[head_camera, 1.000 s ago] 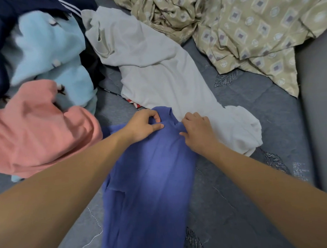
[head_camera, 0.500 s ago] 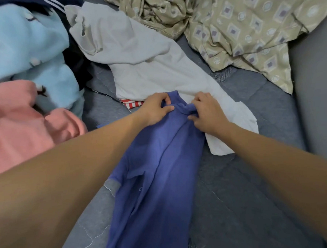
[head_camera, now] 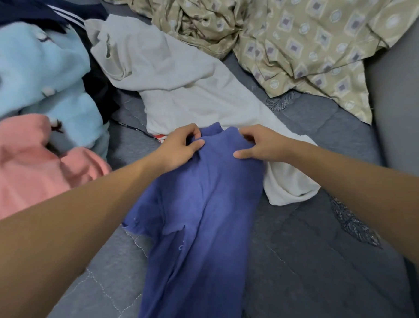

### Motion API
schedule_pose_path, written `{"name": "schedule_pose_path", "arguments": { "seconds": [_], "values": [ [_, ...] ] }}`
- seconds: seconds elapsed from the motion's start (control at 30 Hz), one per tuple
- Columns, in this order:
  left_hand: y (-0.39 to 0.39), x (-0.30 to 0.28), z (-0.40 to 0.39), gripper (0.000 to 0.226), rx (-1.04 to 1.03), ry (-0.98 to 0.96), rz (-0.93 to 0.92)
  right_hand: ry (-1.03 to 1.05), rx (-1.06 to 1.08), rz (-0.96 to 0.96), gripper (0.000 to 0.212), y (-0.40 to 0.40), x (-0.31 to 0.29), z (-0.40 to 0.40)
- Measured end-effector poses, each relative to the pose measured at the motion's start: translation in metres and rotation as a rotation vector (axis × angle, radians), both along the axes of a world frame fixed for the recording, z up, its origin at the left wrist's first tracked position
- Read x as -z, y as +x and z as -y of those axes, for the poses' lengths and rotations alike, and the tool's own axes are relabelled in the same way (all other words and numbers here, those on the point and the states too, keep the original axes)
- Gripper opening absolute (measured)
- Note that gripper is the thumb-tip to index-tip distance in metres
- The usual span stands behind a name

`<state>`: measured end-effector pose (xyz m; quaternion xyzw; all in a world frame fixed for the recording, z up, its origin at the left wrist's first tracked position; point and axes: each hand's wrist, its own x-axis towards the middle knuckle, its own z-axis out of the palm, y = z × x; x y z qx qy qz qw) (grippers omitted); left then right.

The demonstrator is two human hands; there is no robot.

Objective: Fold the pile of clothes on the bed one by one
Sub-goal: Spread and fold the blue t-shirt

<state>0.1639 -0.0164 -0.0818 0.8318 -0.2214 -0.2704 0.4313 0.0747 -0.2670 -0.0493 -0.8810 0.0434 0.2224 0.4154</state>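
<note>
A blue garment (head_camera: 202, 231) lies lengthwise down the middle of the grey quilted bed (head_camera: 316, 262), folded narrow, one short sleeve sticking out on its left. My left hand (head_camera: 179, 148) pinches its far edge on the left side. My right hand (head_camera: 258, 144) grips the same far edge on the right side, thumb lying on top of the cloth. The far end of the garment overlaps a white garment (head_camera: 183, 87) spread out behind it.
At the left are piled a pink garment (head_camera: 28, 166), a fluffy light-blue one (head_camera: 39, 77) and a dark navy one with white stripes (head_camera: 60, 14). A beige patterned sheet (head_camera: 306, 39) is bunched at the back right. A grey wall (head_camera: 400, 102) borders the right.
Both hands stay on the blue garment's far edge. They have drawn slightly apart, and the right thumb now lies flatter on the cloth. The view has shifted a little.
</note>
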Motion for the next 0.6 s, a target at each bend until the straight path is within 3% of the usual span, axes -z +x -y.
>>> {"name": "schedule_pose_path", "arguments": {
  "seconds": [0.17, 0.27, 0.4, 0.47, 0.6],
  "values": [
    [-0.002, 0.003, -0.009, 0.017, -0.015, 0.041, -0.044, -0.210, -0.239, -0.059, 0.022, -0.001, 0.001, -0.008],
    [-0.004, 0.005, -0.012, 0.014, -0.027, 0.058, -0.061, -0.187, -0.138, -0.007, 0.005, -0.005, 0.001, -0.002],
    [-0.010, 0.000, 0.006, 0.049, 0.008, 0.127, -0.106, -0.145, -0.116, 0.119, 0.025, -0.009, 0.003, -0.007],
    [-0.011, 0.001, 0.015, 0.044, 0.013, 0.184, -0.016, -0.187, -0.164, 0.126, 0.035, -0.010, 0.002, -0.011],
    [-0.012, -0.001, 0.008, 0.029, -0.020, 0.016, -0.055, -0.332, -0.242, 0.023, 0.025, -0.011, 0.001, -0.005]
  ]
}}
